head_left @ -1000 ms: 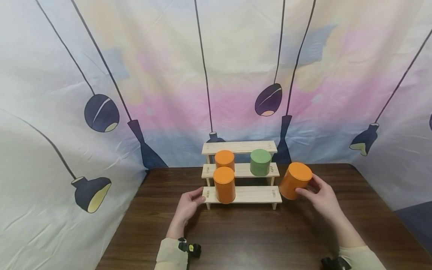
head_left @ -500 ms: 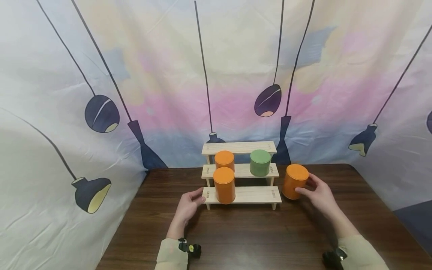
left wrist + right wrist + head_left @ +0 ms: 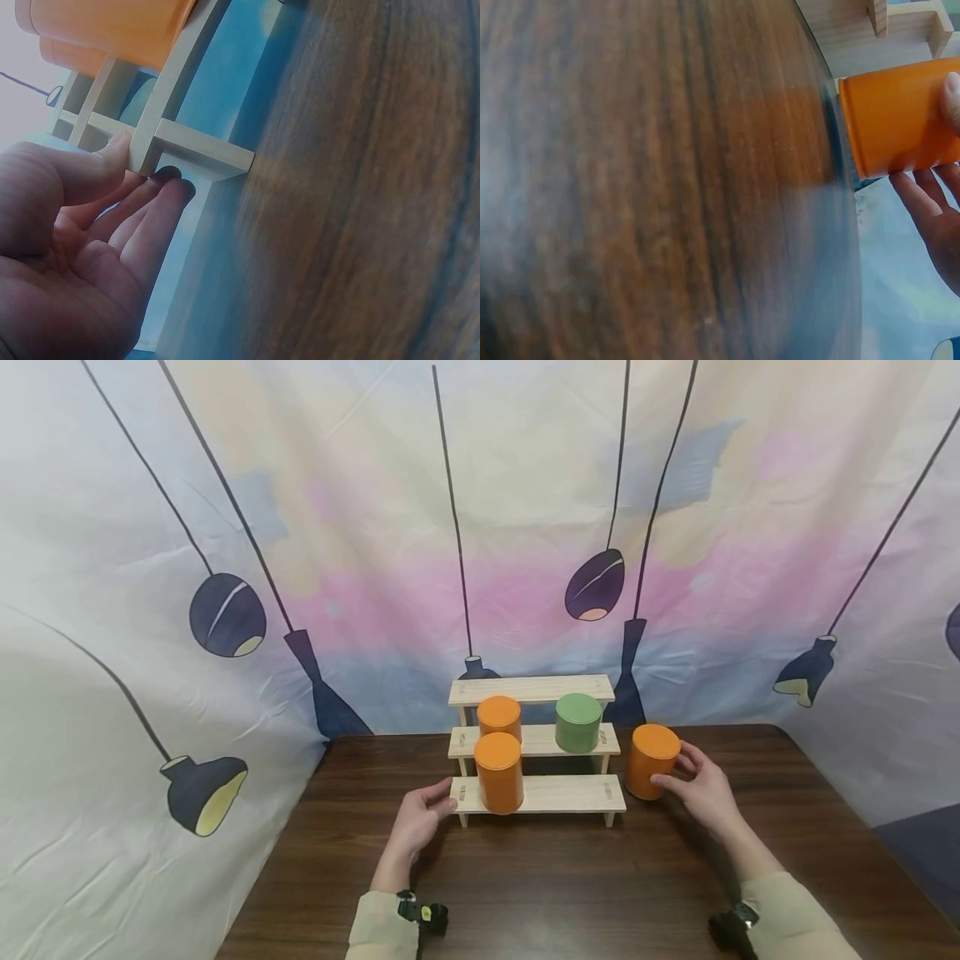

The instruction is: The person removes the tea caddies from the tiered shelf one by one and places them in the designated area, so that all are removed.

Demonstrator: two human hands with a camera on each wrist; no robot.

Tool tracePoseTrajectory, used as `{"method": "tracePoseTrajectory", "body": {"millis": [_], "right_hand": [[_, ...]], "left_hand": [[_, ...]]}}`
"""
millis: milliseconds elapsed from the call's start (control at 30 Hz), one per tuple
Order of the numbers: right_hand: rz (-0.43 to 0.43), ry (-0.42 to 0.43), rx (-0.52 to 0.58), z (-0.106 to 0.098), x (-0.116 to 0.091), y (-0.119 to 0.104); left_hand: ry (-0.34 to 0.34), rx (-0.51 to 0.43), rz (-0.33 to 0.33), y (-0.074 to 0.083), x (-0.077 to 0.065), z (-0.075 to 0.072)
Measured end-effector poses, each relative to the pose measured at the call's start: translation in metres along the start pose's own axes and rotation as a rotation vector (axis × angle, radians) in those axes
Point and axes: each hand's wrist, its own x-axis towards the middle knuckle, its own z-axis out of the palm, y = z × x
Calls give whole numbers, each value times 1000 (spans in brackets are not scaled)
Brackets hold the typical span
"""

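An orange canister [image 3: 654, 762] was held by the right hand [image 3: 705, 793], just beside the right end of the wooden stand [image 3: 570, 792]. The thumb was laid on the near side and the fingers were curved round the other side, spread as wide as the canister. It was kept nearly upright; whether its base was touching the table [image 3: 562, 877] could not be told. The small marks [image 3: 610, 792] at the plank ends were too small to be read.

In total, three orange canisters and one green canister [image 3: 578, 724] were counted, and three planks on the stand. On the middle plank, a second orange canister [image 3: 499, 713] was placed at the left and the green one at the right; on the lowest plank, a third orange canister [image 3: 499, 777] was placed at the left. The left end of this plank was pinched by the left hand [image 3: 420, 818]. Behind, a cloth [image 3: 525, 527] was seen, printed with hanging lamps.
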Motion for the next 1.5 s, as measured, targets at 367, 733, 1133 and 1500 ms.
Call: {"method": "tracePoseTrajectory", "body": {"millis": [367, 733, 1133, 1500], "right_hand": [[25, 13, 18, 3, 5, 4], [24, 4, 13, 4, 6, 8], [29, -10, 28, 5, 7, 10], [32, -22, 22, 4, 8, 10]], "left_hand": [[-3, 0, 3, 0, -1, 0], [-1, -3, 7, 0, 0, 0], [1, -8, 8, 0, -1, 0], [0, -14, -6, 2, -2, 1]]}}
